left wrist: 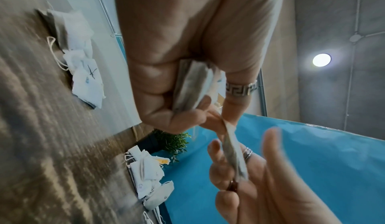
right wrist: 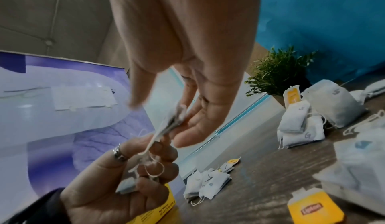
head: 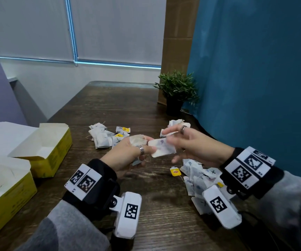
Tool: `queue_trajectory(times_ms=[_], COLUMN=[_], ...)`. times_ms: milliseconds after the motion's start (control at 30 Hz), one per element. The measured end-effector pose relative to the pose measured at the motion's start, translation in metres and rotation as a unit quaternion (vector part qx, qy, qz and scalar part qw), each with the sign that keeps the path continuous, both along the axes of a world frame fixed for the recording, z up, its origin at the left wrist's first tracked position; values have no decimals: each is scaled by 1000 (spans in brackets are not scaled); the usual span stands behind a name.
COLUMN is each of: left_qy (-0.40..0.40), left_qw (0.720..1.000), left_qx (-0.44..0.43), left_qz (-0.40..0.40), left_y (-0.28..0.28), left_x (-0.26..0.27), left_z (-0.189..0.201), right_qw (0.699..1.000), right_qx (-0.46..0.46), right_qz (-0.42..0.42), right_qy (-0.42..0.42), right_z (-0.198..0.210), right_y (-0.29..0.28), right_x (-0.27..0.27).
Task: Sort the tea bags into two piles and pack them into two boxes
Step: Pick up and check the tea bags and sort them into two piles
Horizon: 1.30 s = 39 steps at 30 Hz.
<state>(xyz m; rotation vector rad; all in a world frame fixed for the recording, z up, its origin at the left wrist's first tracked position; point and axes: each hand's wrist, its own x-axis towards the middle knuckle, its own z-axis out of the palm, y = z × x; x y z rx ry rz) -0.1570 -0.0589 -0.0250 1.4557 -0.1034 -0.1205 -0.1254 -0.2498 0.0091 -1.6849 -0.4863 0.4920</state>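
Dark wood-grain table (head: pixel 120 109) – matt; thin papery tea bags (head: pixel 100 137); yellow cardboard boxes (head: pixel 42 147).

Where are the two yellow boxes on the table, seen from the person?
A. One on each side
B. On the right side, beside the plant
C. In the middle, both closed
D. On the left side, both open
D: both yellow boxes stand at the left edge of the table with their flaps up, while the plant is far right.
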Motion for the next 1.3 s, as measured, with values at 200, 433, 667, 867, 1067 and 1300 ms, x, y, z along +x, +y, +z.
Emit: queue_trajectory(times_ms=[200, 433, 667, 867, 1067, 1300], left_qy=[63, 112, 79, -35, -79, -89], left_qw=[997, 991, 995, 889, 733, 709], left_qx=[-49, -70, 51, 424, 641, 662], left_qz=[-1, 4, -37, -172, -212, -228], left_y=[0, 0, -17, -71, -120, -119], left_x=[1, 3, 9, 18, 20, 16], left_z=[0, -4, -1, 19, 4, -2], right_qw=[990, 975, 867, 851, 839, 853], right_qx=[57, -111, -479, -507, -510, -489], right_qz=[-126, -190, 30, 99, 108, 84], right_qy=[-18, -30, -136, -91, -155, -166], right_z=[4, 9, -1, -7, -23, -17], right_y=[-14, -60, -81, -89, -84, -84], right_x=[18, 43, 39, 34, 26, 28])
